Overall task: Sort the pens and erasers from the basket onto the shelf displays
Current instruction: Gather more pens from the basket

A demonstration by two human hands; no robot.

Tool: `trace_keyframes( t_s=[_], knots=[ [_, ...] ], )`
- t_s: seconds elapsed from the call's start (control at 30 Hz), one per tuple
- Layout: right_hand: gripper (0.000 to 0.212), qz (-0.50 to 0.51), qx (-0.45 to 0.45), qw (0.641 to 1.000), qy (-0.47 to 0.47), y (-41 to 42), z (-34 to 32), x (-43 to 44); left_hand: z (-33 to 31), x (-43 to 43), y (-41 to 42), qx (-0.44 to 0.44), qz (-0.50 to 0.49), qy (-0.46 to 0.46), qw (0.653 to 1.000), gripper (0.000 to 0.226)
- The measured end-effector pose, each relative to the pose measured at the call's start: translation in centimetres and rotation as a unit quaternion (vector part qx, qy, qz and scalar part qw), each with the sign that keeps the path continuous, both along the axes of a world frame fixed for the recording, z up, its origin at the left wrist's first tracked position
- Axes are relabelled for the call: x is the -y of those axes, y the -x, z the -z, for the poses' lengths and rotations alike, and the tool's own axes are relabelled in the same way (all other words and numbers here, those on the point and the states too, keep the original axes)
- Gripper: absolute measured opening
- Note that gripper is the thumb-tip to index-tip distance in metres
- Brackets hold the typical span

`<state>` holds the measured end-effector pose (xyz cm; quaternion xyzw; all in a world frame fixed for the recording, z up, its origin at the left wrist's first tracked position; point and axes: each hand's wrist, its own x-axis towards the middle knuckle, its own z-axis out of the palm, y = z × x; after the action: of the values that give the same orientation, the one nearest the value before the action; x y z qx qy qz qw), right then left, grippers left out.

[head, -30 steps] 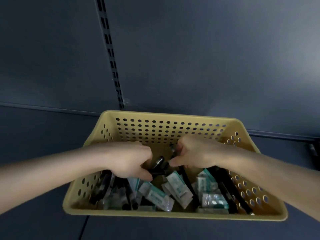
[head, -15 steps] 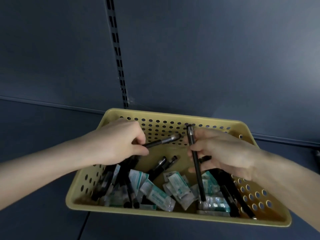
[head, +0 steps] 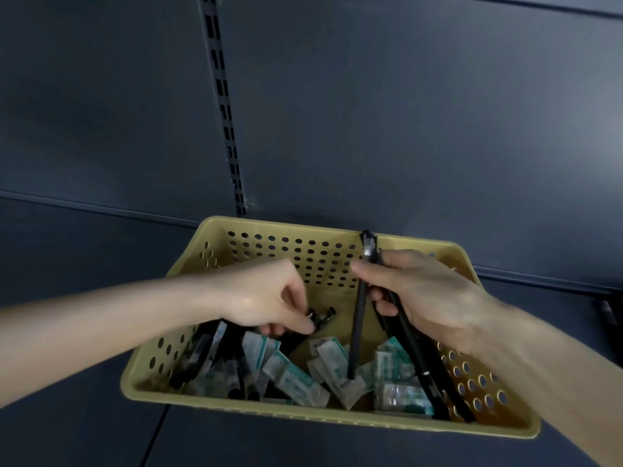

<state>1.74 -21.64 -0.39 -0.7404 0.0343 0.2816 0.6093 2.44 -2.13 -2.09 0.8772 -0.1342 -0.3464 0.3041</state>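
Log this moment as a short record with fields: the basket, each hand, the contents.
container: yellow perforated basket, on dark shelf
left hand: reaches into basket, fingertips at two loose pens; grip unclear
right hand: grips black pens, pointing down into basket
contents: wrapped erasers, more pens at left wall
behind: slotted upright on back panel

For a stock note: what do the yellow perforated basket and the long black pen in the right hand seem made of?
The yellow perforated basket looks like matt moulded plastic: rounded rim, even round holes. The long black pen in the right hand seems plastic too, faintly glossy, its top clear.
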Motion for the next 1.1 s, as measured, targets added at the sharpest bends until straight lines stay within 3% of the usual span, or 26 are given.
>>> trace_keyframes(
  t_s=[0.07,0.17,0.33,0.5,0.57,0.63,0.73,0.9,1.0,1.1],
  knots=[
    [0.020,-0.013,0.022,0.998,0.057,-0.1,-0.2,0.0,0.5,-0.3,-0.4,0.028,0.025,-0.089,0.995,0.033],
    [0.022,-0.035,0.033,0.994,0.099,-0.1,-0.2,-0.2,1.6,1.1,-0.7,0.031,0.046,-0.147,0.988,0.038],
    [0.017,-0.056,0.014,0.993,0.103,0.1,0.0,0.2,2.9,3.0,-1.0,0.086,0.048,-0.173,0.980,0.040],
    [0.016,-0.077,0.027,0.991,0.107,-0.3,0.3,0.5,3.2,3.0,-1.0,0.089,0.059,-0.173,0.979,0.020],
    [0.015,-0.091,0.040,0.988,0.118,-0.4,0.5,0.7,2.7,2.7,-1.0,0.089,0.058,-0.165,0.980,0.022],
    [0.013,-0.091,0.044,0.989,0.106,-0.3,0.5,0.7,1.8,2.1,-1.2,0.091,0.039,-0.118,0.988,0.023],
    [0.017,-0.075,0.037,0.995,0.053,0.0,0.2,0.6,-0.3,0.7,-1.0,0.100,-0.050,0.025,0.993,0.025],
    [0.018,-0.082,0.039,0.996,-0.017,0.3,-0.2,-1.0,-2.0,-0.6,0.1,0.101,-0.184,0.250,0.945,0.021],
    [0.022,-0.122,0.020,0.991,-0.054,0.6,-0.4,-1.9,-2.0,-0.6,0.5,0.072,-0.212,0.311,0.924,0.023],
    [0.023,-0.147,-0.005,0.987,-0.068,0.8,-0.6,-2.4,-2.1,-1.2,0.8,0.058,-0.210,0.316,0.924,0.030]
  ],
)
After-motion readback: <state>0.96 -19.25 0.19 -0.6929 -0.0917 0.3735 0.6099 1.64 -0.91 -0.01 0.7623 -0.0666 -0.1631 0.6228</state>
